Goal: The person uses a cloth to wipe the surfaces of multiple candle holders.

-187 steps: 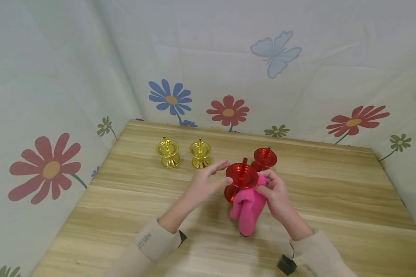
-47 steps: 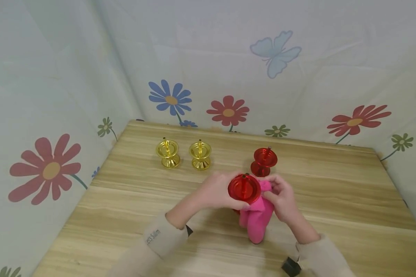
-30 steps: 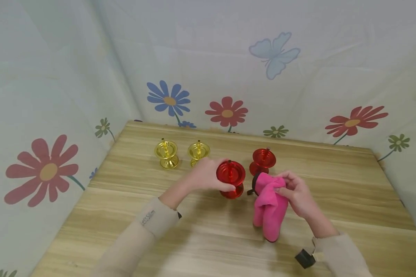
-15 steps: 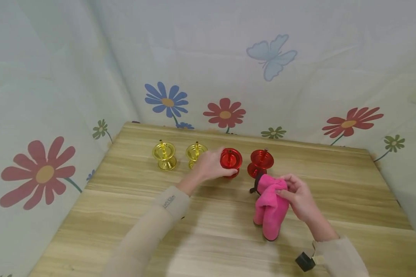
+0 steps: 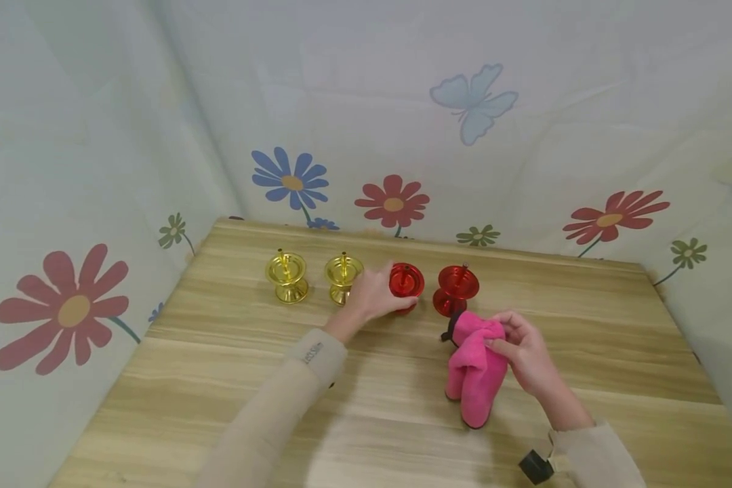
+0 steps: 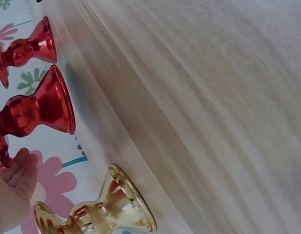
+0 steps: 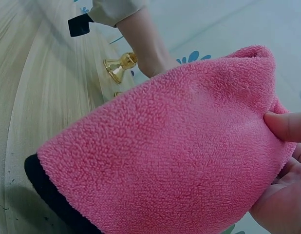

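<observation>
My left hand (image 5: 373,295) spans the dish of a red metal candle holder (image 5: 407,279), thumb at the near side and fingers at the far rim. That holder's flared base (image 6: 52,105) stands on the table in the left wrist view. To its right is a second red candle holder (image 5: 459,283) with a central spike. My right hand (image 5: 529,352) pinches a pink fluffy cloth (image 5: 478,369) between thumb and fingers. The cloth hangs bunched, its black edging (image 7: 53,197) showing in the right wrist view. Part of the right hand's fingers is hidden behind the cloth.
Two gold candle holders, a far-left one (image 5: 287,271) and one beside my left hand (image 5: 340,274), line up with the red ones on the wooden table (image 5: 219,379). A flower-printed curtain (image 5: 341,88) hangs behind the table. A black box (image 5: 535,468) sits at my right cuff.
My left hand has carried the red candle holder away from the cloth, back into line between the gold ones and the other red one. My right hand has drawn the cloth rightward.
</observation>
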Motion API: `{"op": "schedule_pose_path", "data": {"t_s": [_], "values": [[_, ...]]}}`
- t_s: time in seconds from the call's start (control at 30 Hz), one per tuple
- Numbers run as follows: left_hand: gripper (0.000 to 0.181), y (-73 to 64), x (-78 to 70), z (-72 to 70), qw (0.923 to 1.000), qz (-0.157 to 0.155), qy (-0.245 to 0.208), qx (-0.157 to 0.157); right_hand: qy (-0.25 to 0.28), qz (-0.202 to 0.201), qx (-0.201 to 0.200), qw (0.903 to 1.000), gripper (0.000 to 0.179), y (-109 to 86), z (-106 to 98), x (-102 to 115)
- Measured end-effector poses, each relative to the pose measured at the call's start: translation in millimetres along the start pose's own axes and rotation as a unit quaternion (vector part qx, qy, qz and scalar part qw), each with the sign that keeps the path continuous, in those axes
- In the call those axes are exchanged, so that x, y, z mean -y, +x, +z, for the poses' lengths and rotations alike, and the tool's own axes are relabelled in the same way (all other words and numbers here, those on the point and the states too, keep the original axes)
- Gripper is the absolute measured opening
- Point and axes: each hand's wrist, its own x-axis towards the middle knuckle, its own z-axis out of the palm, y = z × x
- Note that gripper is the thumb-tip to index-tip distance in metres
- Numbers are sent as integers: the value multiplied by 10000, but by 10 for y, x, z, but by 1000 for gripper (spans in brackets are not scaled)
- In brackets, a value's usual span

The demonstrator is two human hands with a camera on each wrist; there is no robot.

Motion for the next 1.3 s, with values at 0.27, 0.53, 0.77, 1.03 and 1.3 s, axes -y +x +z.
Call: {"op": "schedule_pose_path", "data": {"t_s": [0.27, 0.53, 0.77, 1.03, 1.3], "values": [[72, 27, 40, 96, 9995, -171, -264, -3, -80, 25, -101, 9999, 36, -22, 4, 2], [64, 13, 57, 166, 9976, -255, -608, -212, 159, -148, -62, 9997, 34, -15, 12, -4], [88, -28, 66, 170, 9951, -512, -838, 116, 152, -121, -44, 9998, 34, -9, 11, -5], [107, -222, 64, 78, 9906, -291, -1316, 214, 168, -75, -73, 9998, 35, -30, -35, -18], [88, -451, -167, -32, 9883, 320, -1134, -971, 300, -239, -211, 9990, 33, -74, -133, 7]]}}
